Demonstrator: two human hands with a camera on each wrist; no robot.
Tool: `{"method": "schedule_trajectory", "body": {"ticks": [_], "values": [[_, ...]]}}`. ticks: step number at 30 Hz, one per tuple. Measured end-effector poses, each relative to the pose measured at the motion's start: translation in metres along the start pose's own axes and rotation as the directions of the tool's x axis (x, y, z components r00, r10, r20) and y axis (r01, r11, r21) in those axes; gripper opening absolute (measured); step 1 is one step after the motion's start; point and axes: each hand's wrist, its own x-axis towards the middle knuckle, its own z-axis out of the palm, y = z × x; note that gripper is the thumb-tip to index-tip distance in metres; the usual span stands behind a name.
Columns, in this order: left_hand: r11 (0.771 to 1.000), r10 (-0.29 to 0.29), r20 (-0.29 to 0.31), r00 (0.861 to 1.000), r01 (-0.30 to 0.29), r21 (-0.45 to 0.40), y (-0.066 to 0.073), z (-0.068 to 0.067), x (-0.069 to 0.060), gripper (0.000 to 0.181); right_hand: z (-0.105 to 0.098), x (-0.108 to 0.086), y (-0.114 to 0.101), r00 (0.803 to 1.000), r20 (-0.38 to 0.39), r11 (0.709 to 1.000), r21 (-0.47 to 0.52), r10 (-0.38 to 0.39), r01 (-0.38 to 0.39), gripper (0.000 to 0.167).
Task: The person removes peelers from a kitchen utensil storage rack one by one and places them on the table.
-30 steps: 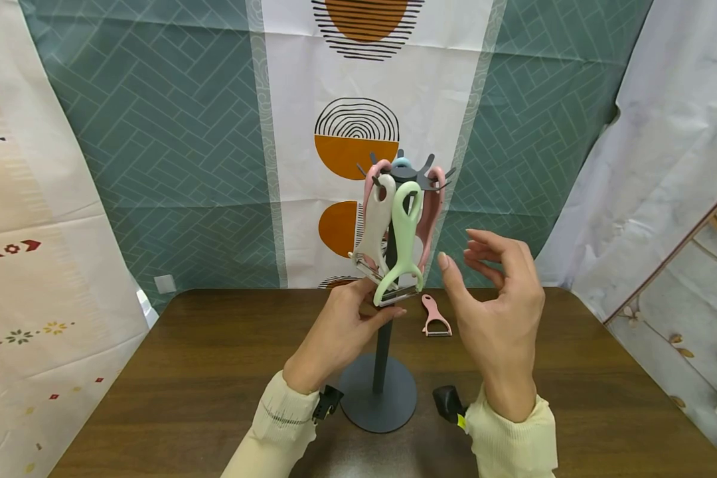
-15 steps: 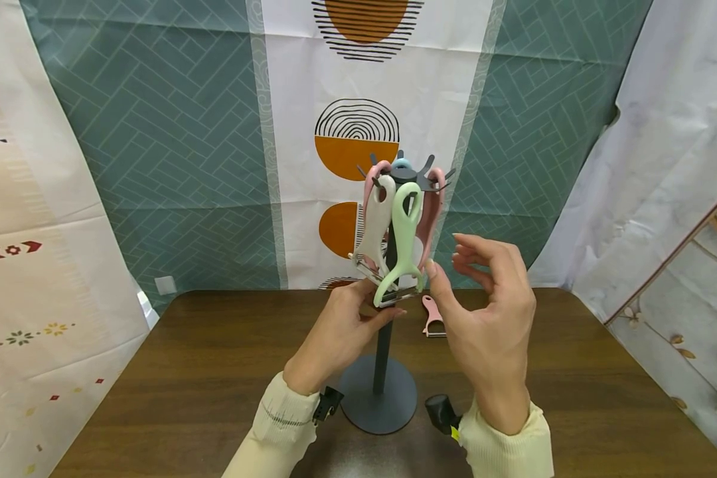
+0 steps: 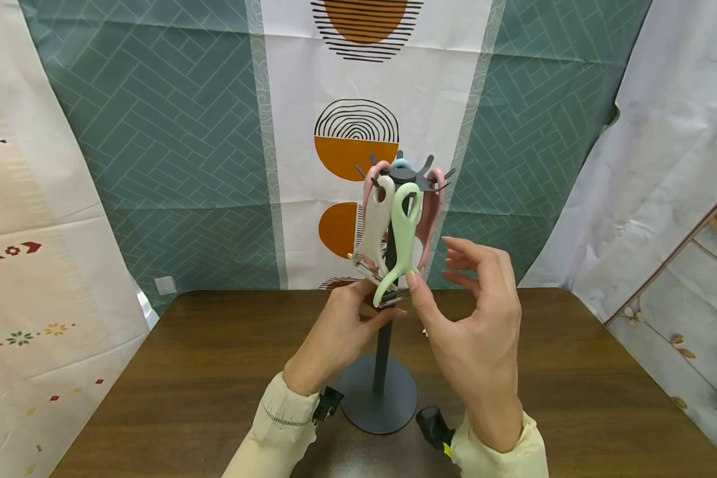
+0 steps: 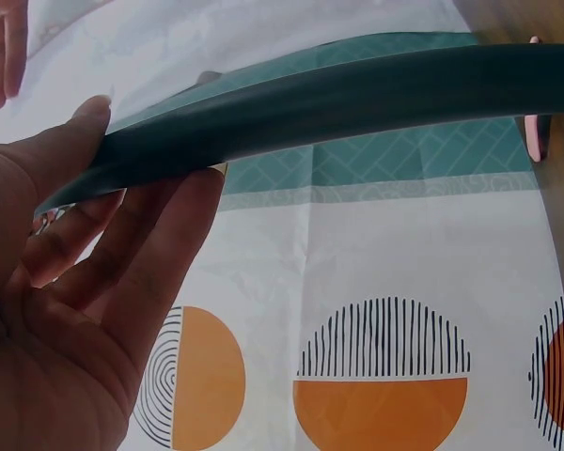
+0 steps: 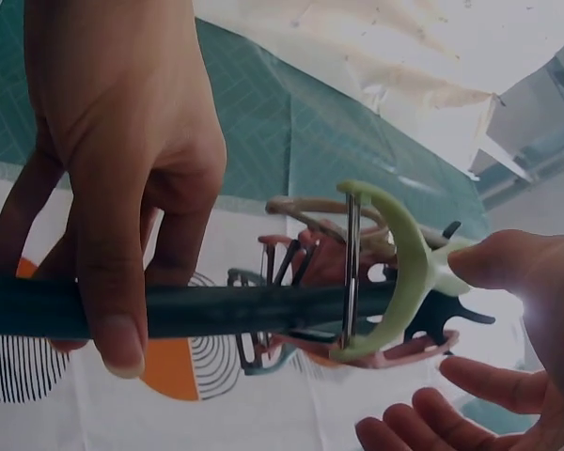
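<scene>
A dark grey rack stands upright on a round base (image 3: 379,398), with hooks around its top. My left hand (image 3: 337,325) grips its pole (image 4: 338,99) below the hanging peelers, thumb and fingers on either side. A light green peeler (image 3: 403,229) hangs at the front, blade down. The thumb of my right hand (image 3: 478,325) touches or nearly touches this peeler's neck (image 5: 442,272); the other fingers stand apart, loosely bent. Beside it hang a cream peeler (image 3: 375,219), a pink peeler (image 3: 433,209) at right and another pink one behind. A light blue handle (image 3: 400,162) shows at the back.
On the brown table (image 3: 215,372), a pink peeler (image 4: 534,141) lies behind the rack, nearly all hidden by my right hand in the head view. A patterned cloth backdrop (image 3: 185,146) hangs behind the table, with pale curtains at both sides.
My right hand has moved left, from beside the rack to the green peeler, and now covers most of the pink peeler on the table. The left hand and rack have stayed put.
</scene>
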Motion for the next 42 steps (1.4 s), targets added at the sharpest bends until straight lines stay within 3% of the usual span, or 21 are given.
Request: {"method": "schedule_trajectory", "body": {"ticks": [7, 14, 21, 27, 35, 42], "values": [[1.0, 0.007, -0.005, 1.0, -0.007, 0.012, 0.0, 0.0, 0.0, 0.034, 0.003, -0.003, -0.005, 1.0, 0.016, 1.0, 0.017, 0.018, -0.018, 0.051], [0.999, 0.008, -0.006, 1.0, -0.008, 0.048, -0.001, 0.0, 0.001, 0.036, 0.006, -0.007, -0.01, 0.998, 0.062, 1.0, -0.027, 0.013, -0.011, 0.057], [0.994, 0.06, -0.03, 0.998, -0.057, 0.091, -0.002, 0.0, -0.001, 0.017, 0.011, -0.012, -0.013, 0.993, 0.112, 0.998, -0.062, 0.026, -0.019, 0.068], [0.984, 0.104, -0.044, 0.994, -0.096, 0.152, -0.002, -0.001, -0.001, 0.014, 0.014, -0.013, -0.015, 0.993, 0.104, 0.996, -0.08, 0.058, -0.05, 0.071], [0.984, 0.098, -0.044, 0.994, -0.09, 0.152, -0.002, -0.001, 0.0, 0.023, 0.019, -0.017, -0.018, 0.992, 0.083, 0.992, -0.096, 0.089, -0.081, 0.073], [0.989, 0.085, -0.041, 0.996, -0.079, 0.125, -0.001, -0.002, 0.0, 0.02, 0.023, -0.02, -0.019, 0.992, 0.065, 0.987, -0.13, 0.105, -0.096, 0.071]]}}
